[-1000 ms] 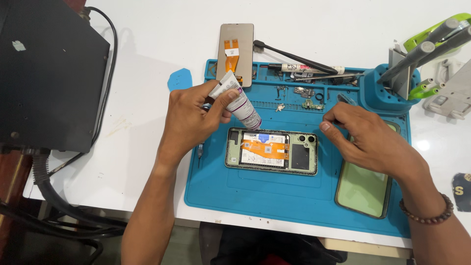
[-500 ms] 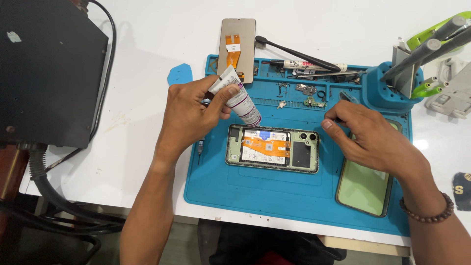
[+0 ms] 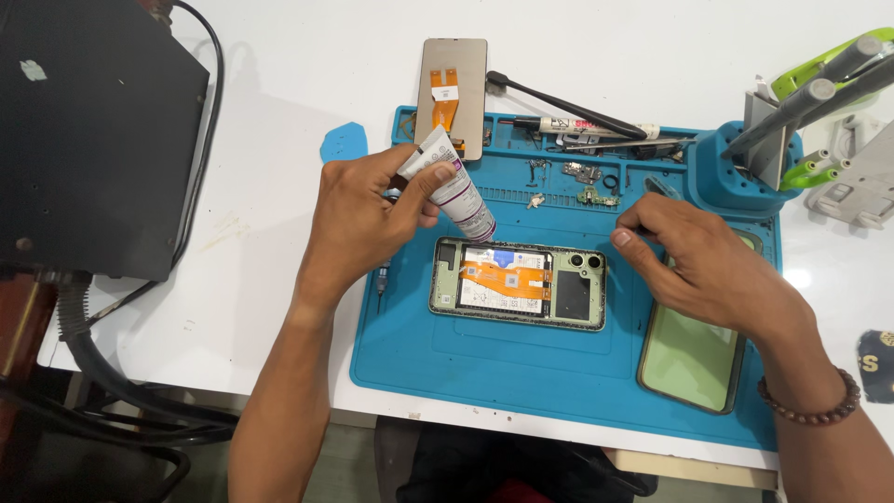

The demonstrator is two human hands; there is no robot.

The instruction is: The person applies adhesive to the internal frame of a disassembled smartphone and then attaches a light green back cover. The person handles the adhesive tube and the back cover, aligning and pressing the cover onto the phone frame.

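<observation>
Partly hidden: right hand point(image 3: 717, 270) covers the top of the pale green back cover point(image 3: 687, 359); its pinched fingers' contents cannot be made out. Left hand point(image 3: 368, 219) fingers clamp a small white squeeze tube point(image 3: 454, 184), nozzle down, just above the opened green phone point(image 3: 518, 282) on the blue silicone mat point(image 3: 521, 373).

Flat rubber work mat point(image 3: 521, 363): blue-teal throughout. Opened phone body point(image 3: 518, 283) at mat centre: pale green frame, orange flex strip, black and white inner parts. Squeeze tube point(image 3: 453, 183): white with purple band. Detached back cover point(image 3: 691, 356), near right: pale green. Screen panel point(image 3: 453, 96), far: brown-grey, orange ribbon. Box-shaped unit point(image 3: 93, 140), left: black. Tabletop point(image 3: 279, 84): white. Bead bracelet point(image 3: 812, 407): reddish brown.
</observation>
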